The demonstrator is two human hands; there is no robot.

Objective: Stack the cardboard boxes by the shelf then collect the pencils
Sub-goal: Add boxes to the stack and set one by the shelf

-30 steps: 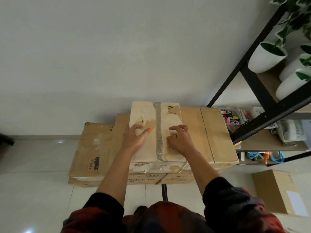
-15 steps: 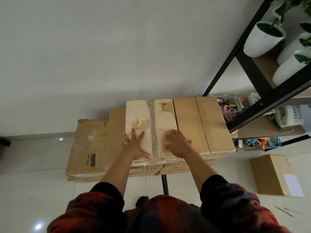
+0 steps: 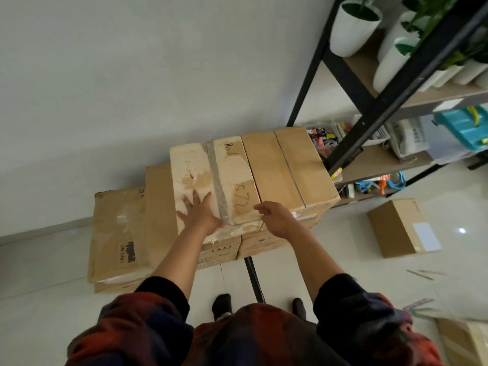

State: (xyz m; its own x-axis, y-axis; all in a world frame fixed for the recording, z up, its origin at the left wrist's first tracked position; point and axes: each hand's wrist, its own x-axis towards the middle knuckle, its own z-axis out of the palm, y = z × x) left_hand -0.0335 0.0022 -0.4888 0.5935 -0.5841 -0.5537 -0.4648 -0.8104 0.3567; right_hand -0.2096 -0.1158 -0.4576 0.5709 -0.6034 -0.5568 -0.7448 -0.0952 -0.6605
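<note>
My left hand (image 3: pixel 201 215) lies flat with fingers spread on the near end of the pale taped cardboard box (image 3: pixel 211 178), the topmost of the stack, pressing on its lid left of the grey tape strip (image 3: pixel 217 186). My right hand (image 3: pixel 276 216) sits at the near right corner of the same box, fingers loosely curled toward the edge; I cannot tell whether they pinch anything there. Just beside the pale box on the right, touching it, lies a brown cardboard box (image 3: pixel 290 170) at the same height, its far end reaching the black shelf frame (image 3: pixel 369 112). Both rest on lower printed boxes (image 3: pixel 253 244), and a wide flat box (image 3: pixel 118 233) with a "UN 3481" label juts out at the left, lower down on the floor. A small brown box (image 3: pixel 401 228) with a white label sits apart on the tiled floor (image 3: pixel 39 273) to the right, by the shelf. The pencils (image 3: pixel 425 273) lie scattered on the floor further right, near my right sleeve (image 3: pixel 351 313). White plant pots (image 3: pixel 351 27) stand on the upper shelf board, and a telephone (image 3: pixel 406 136) on the one below.
</note>
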